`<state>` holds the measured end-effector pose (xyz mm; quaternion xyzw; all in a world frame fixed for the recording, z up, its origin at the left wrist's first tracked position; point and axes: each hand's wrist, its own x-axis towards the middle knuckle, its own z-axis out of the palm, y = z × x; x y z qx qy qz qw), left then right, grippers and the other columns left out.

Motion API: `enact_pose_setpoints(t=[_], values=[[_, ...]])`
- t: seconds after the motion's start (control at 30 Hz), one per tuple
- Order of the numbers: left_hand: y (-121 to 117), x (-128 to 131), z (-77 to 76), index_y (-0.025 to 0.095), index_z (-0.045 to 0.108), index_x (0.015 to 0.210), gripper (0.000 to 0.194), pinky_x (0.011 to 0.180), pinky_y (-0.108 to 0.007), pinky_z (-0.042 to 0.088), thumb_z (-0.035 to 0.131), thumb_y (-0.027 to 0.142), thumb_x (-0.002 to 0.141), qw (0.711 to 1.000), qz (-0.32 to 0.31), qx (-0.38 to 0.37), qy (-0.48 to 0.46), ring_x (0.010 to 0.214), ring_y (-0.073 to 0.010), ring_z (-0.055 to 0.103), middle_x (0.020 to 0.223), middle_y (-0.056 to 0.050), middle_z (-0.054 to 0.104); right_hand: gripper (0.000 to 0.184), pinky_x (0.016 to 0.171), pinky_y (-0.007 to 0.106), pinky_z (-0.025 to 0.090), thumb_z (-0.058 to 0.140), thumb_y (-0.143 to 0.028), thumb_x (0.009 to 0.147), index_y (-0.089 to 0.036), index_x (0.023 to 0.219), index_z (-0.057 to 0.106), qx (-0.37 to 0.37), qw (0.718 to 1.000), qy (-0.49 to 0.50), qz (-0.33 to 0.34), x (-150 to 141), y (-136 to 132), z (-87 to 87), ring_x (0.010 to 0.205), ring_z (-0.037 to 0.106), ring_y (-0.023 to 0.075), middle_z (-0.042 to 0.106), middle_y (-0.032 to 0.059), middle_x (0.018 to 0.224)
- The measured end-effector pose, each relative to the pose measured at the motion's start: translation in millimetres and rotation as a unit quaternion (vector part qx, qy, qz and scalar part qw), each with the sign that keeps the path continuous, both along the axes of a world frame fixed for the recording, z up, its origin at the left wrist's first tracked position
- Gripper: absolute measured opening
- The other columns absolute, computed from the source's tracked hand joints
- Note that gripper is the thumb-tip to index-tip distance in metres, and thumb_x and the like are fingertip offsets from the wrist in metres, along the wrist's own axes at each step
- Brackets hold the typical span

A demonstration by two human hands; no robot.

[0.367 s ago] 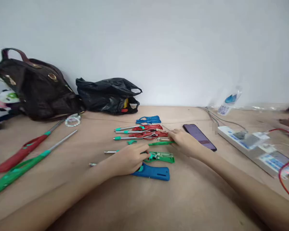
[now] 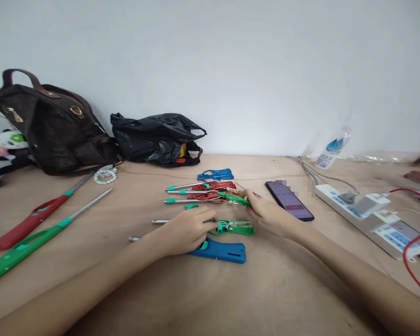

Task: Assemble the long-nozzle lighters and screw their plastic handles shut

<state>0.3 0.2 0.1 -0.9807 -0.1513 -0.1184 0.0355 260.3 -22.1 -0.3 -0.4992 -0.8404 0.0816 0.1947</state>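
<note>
My right hand point(image 2: 266, 210) is closed on a green lighter casing half point(image 2: 233, 199), tilted above the table. With bent fingers, my left hand point(image 2: 191, 228) grips the opened green gas lighter point(image 2: 243, 227) around its teal trigger part; the palm hides its middle. Just below lies a closed blue lighter point(image 2: 224, 251), partly under the left hand. Opened red lighters point(image 2: 199, 197) with metal tubes and thin wires lie beyond the hands. A small teal trigger point(image 2: 191, 206) rests loose above my left hand, and a blue casing half point(image 2: 215, 174) is farthest back.
Two whole lighters, red point(image 2: 31, 221) and green point(image 2: 28, 249), lie at left beside a bead bracelet point(image 2: 105, 176). Behind stand a dark bag point(image 2: 66, 135) and a black plastic bag point(image 2: 154, 140). A phone point(image 2: 290, 200), power strip point(image 2: 357, 219) and bottle point(image 2: 332, 147) are at right.
My right hand has lifted and turned the green casing half, so its broader side now shows over the red lighters. My left hand has stayed nearly in place.
</note>
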Motion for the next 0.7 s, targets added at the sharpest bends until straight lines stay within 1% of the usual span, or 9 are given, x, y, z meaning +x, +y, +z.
enact_pose_setpoints(t=[0.07, 0.1, 0.17, 0.27, 0.4, 0.5, 0.6, 0.7], values=[[2, -4, 1.8, 0.015, 0.063, 0.102, 0.033, 0.08, -0.03, 0.047, 0.037, 0.005, 0.087, 1.0, -0.013, -0.008, -0.022, 0.092, -0.0203, 0.057, 0.101, -0.009, 0.062, 0.03, 0.067, 0.032, 0.046, 0.036, -0.026, 0.092, -0.02, 0.12, 0.042, -0.029, 0.999, 0.023, 0.009, -2, -2, 0.5, 0.084, 0.064, 0.0236, 0.065, 0.0122, 0.105], [4, -6, 2.9, 0.015, 0.063, 0.103, 0.033, 0.081, -0.03, 0.047, 0.036, 0.006, 0.088, 0.999, -0.015, -0.006, -0.036, 0.094, -0.0201, 0.057, 0.102, -0.009, 0.062, 0.03, 0.07, 0.033, 0.047, 0.036, -0.03, 0.094, -0.02, 0.121, 0.042, -0.036, 0.999, 0.028, 0.002, -2, -3, 1.2, 0.088, 0.064, 0.0248, 0.065, 0.0124, 0.108], [6, -11, 4.8, 0.015, 0.063, 0.102, 0.032, 0.081, -0.03, 0.048, 0.034, 0.008, 0.09, 0.998, -0.007, 0.008, -0.065, 0.094, -0.0197, 0.058, 0.102, -0.009, 0.063, 0.031, 0.069, 0.035, 0.047, 0.035, -0.036, 0.096, -0.02, 0.121, 0.043, -0.027, 0.999, 0.024, -0.028, -3, -4, 2.5, 0.088, 0.065, 0.027, 0.066, 0.0128, 0.104], [8, -20, 5.6, 0.016, 0.063, 0.098, 0.032, 0.08, -0.031, 0.048, 0.033, 0.008, 0.09, 0.995, 0.014, 0.029, -0.093, 0.091, -0.0196, 0.059, 0.1, -0.008, 0.064, 0.034, 0.067, 0.035, 0.048, 0.034, -0.039, 0.096, -0.017, 0.121, 0.042, -0.011, 0.998, 0.004, -0.054, -7, -6, 2.6, 0.084, 0.066, 0.0275, 0.067, 0.0142, 0.101], [11, -29, 1.8, 0.016, 0.063, 0.096, 0.029, 0.079, -0.032, 0.047, 0.036, 0.009, 0.09, 0.993, 0.041, 0.04, -0.105, 0.09, -0.02, 0.059, 0.098, -0.007, 0.065, 0.028, 0.07, 0.037, 0.048, 0.036, -0.036, 0.096, -0.016, 0.113, 0.044, 0.025, 0.999, -0.021, -0.028, -13, -13, 1.9, 0.09, 0.064, 0.0283, 0.065, 0.0157, 0.105], [14, -32, -2.0, 0.017, 0.062, 0.096, 0.026, 0.08, -0.032, 0.046, 0.037, 0.012, 0.091, 0.99, 0.08, 0.021, -0.112, 0.091, -0.0201, 0.059, 0.098, -0.006, 0.065, 0.022, 0.071, 0.039, 0.048, 0.039, -0.035, 0.095, -0.017, 0.105, 0.047, 0.051, 0.998, -0.043, 0.007, -17, -17, 2.5, 0.093, 0.061, 0.0285, 0.063, 0.0154, 0.106], [16, -31, -4.8, 0.017, 0.06, 0.096, 0.023, 0.08, -0.032, 0.045, 0.038, 0.013, 0.091, 0.986, 0.116, -0.02, -0.119, 0.091, -0.0195, 0.059, 0.096, -0.005, 0.065, 0.018, 0.073, 0.038, 0.049, 0.047, -0.034, 0.093, -0.019, 0.102, 0.049, 0.041, 0.997, -0.04, 0.044, -18, -19, 1.5, 0.093, 0.06, 0.0266, 0.063, 0.012, 0.101], [17, -30, -6.7, 0.018, 0.058, 0.095, 0.019, 0.079, -0.031, 0.045, 0.04, 0.017, 0.092, 0.982, 0.132, -0.057, -0.126, 0.09, -0.019, 0.059, 0.095, -0.005, 0.065, 0.017, 0.077, 0.038, 0.049, 0.054, -0.03, 0.09, -0.019, 0.101, 0.049, 0.028, 0.998, -0.014, 0.058, -19, -19, -2.9, 0.095, 0.058, 0.0251, 0.061, 0.0098, 0.1]])
